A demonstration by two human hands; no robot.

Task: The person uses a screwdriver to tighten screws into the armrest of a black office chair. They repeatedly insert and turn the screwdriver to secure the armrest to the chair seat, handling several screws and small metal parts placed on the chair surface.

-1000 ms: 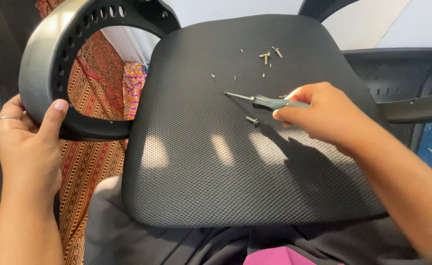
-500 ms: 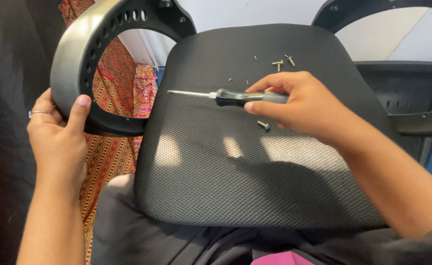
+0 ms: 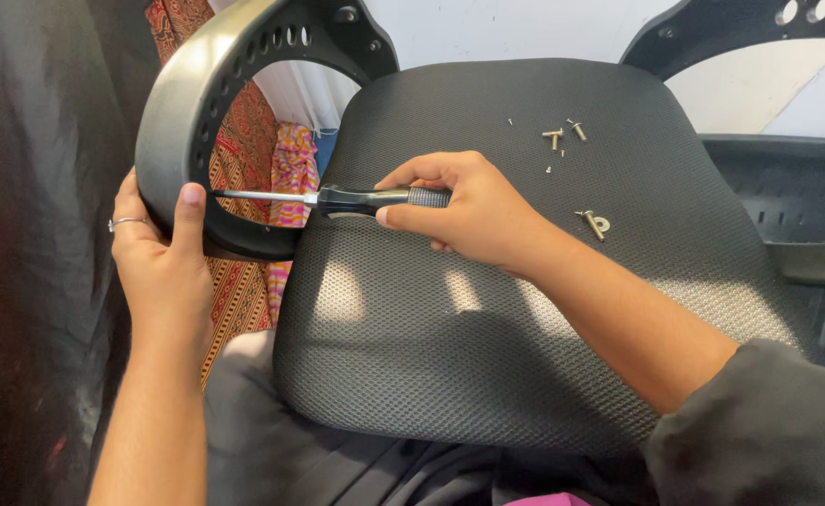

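Left hand grip closed around black armrest loop; right hand grip closed on screwdriver, tip at loop. Loose screws on mesh seat.

Screwdriver tip now at armrest

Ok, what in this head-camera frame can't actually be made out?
- Tip of the black-handled screwdriver: hidden behind the left hand thumb, where it meets the black curved plastic armrest.
- Any screw or hole there: covered by the same thumb.
- Small brass screws on the black mesh seat cushion: too small to tell head type.
- Second armrest: cut off by the top edge.
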